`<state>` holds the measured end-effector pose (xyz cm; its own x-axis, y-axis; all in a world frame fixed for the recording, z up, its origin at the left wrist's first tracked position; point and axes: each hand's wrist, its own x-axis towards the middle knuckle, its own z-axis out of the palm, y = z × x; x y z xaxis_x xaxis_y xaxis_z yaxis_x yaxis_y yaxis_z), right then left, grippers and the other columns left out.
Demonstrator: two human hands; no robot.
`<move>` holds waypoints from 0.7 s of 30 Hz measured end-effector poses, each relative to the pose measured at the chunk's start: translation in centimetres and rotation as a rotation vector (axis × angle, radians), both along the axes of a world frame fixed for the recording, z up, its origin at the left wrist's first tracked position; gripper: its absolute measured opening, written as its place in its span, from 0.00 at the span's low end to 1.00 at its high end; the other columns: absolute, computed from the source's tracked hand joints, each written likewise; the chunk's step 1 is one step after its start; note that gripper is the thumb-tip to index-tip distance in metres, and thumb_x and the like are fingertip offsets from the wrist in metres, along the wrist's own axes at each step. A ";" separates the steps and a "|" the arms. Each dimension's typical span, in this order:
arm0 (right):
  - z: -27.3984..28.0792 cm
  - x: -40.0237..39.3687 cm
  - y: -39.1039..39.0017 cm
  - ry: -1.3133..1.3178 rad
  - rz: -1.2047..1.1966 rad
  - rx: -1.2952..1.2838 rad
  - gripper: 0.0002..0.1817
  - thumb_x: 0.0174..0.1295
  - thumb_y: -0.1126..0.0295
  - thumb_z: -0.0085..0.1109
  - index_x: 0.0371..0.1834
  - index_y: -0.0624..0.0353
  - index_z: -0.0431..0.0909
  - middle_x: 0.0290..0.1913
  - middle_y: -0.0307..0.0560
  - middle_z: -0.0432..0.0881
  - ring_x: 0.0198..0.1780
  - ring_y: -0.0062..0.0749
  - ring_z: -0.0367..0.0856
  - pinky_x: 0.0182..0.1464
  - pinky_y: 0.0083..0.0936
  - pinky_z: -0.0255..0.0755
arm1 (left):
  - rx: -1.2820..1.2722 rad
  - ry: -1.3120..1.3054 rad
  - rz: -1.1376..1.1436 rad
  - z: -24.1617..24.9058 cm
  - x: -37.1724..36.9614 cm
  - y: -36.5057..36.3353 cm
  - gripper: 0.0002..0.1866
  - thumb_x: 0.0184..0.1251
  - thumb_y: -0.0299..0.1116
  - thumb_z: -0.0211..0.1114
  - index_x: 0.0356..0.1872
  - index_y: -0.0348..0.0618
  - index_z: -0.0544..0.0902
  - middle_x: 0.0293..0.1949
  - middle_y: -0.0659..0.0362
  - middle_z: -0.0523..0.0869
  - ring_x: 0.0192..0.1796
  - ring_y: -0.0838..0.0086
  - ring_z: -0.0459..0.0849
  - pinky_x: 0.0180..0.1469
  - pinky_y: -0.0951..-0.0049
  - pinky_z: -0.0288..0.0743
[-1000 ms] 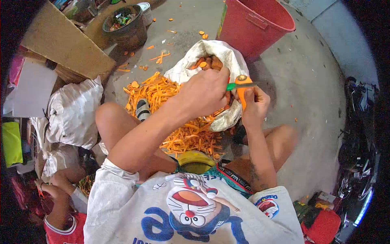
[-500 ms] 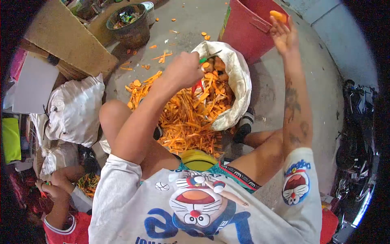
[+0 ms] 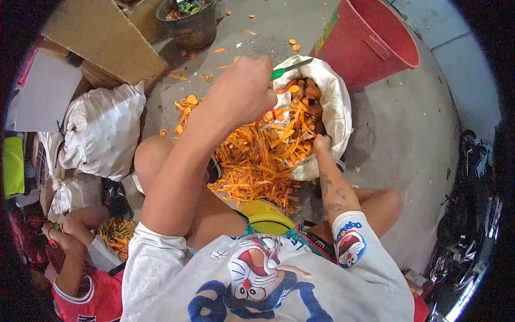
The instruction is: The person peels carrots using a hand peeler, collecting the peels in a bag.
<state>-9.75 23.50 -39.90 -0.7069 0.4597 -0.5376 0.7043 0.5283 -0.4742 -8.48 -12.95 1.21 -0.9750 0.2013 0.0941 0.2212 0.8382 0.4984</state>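
Note:
My left hand point(image 3: 244, 91) is closed around the green handle of a knife point(image 3: 292, 68), whose blade points right over the mouth of a white sack point(image 3: 341, 96). Inside the sack are unpeeled carrots point(image 3: 311, 90) and orange peelings. My right hand point(image 3: 322, 144) reaches into the sack's near right side, its fingers hidden among the contents. A big heap of carrot peelings point(image 3: 252, 166) spills from the sack toward my legs. Just below my left hand shows something red point(image 3: 266, 118), too covered to name. Between my legs is a yellow rounded object point(image 3: 263, 217).
A red bin point(image 3: 370, 48) stands beyond the sack to the right, and a dark bucket point(image 3: 190, 29) at the far left. A full white sack point(image 3: 102, 131) and cardboard point(image 3: 102, 40) lie left. Another person in a red top point(image 3: 88, 295) sits lower left. Carrot scraps dot the floor.
My right hand has come from beside the red bin, where it held an orange carrot piece with fingers spread, down into the sack. The carrot piece is out of sight. The knife stays in my left hand.

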 end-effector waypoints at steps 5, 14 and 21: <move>0.9 -1.9 -2.1 -0.013 -0.180 0.071 0.36 0.72 0.49 0.54 0.60 0.82 0.76 0.66 0.74 0.76 0.69 0.62 0.75 0.69 0.45 0.68 | -0.002 0.013 0.014 0.1 -0.5 -0.4 0.13 0.56 0.28 0.64 0.40 0.31 0.79 0.33 0.33 0.85 0.40 0.37 0.85 0.46 0.43 0.78; 3.9 0.6 -2.6 0.073 -0.106 0.013 0.29 0.64 0.49 0.66 0.53 0.68 0.83 0.50 0.60 0.84 0.49 0.49 0.82 0.55 0.40 0.75 | -0.007 0.002 -0.032 0.2 -0.5 0.8 0.13 0.55 0.28 0.64 0.40 0.30 0.79 0.32 0.33 0.85 0.40 0.37 0.85 0.46 0.44 0.78; 11.9 4.6 -4.3 0.448 -0.574 -1.493 0.18 0.71 0.57 0.57 0.55 0.56 0.79 0.49 0.46 0.82 0.49 0.37 0.80 0.55 0.35 0.74 | 0.000 -0.052 -0.022 -0.2 -0.3 2.1 0.14 0.58 0.29 0.65 0.43 0.33 0.80 0.37 0.34 0.86 0.43 0.39 0.85 0.47 0.44 0.78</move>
